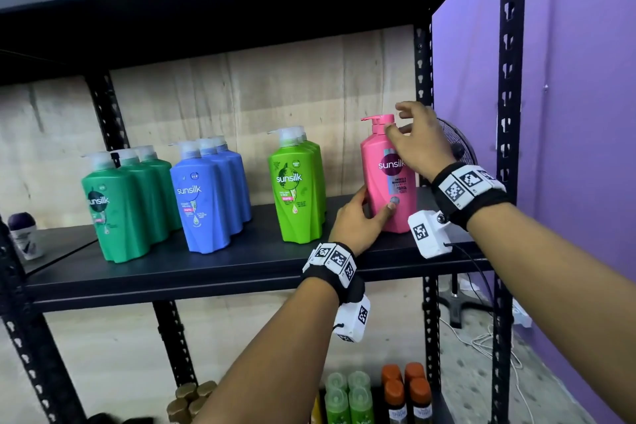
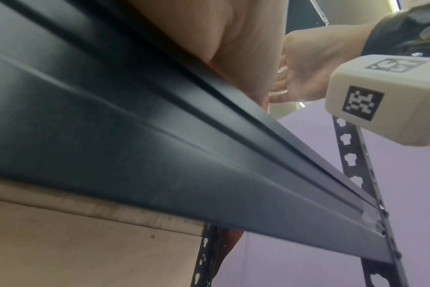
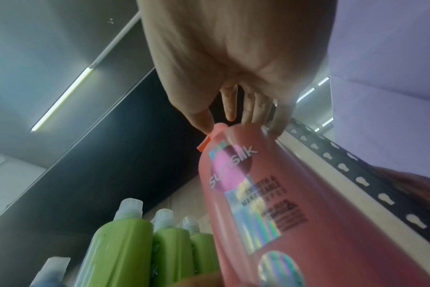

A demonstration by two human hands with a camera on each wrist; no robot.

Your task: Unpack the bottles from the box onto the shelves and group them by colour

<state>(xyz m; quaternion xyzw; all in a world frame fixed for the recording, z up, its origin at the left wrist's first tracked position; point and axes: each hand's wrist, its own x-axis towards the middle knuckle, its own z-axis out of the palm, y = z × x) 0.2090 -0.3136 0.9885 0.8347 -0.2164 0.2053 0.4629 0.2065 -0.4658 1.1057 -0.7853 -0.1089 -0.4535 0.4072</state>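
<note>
1. Two hands attend one pink bottle (image 1: 387, 175), which stands upright at the right end of the shelf (image 1: 206, 268), near the front edge and just beside the rear right post (image 1: 422, 79).
2. Left hand (image 1: 358, 220): curled round the lower body of the bottle, thumb across the label; a firm grip. Right hand (image 1: 418, 144): fingers spread loosely at the pump head (image 1: 380, 120), thumb tip touching the neck; it grips nothing.
3. Risk: the bottle is tall and top-heavy by appearance. A nudge at the pump from the right hand, should the left let go, could tip it forward off the front edge.
4. Risk: a push leftward could knock the light-green bottles (image 1: 297, 189), which would likely fall in a row.
5. Room: open shelf lies between the pink and light-green groups, and behind the pink bottle. The right side is closed by the post.
6. Blue bottles (image 1: 206, 196) and dark-green bottles (image 1: 120, 206) stand grouped, well apart leftward.
</note>
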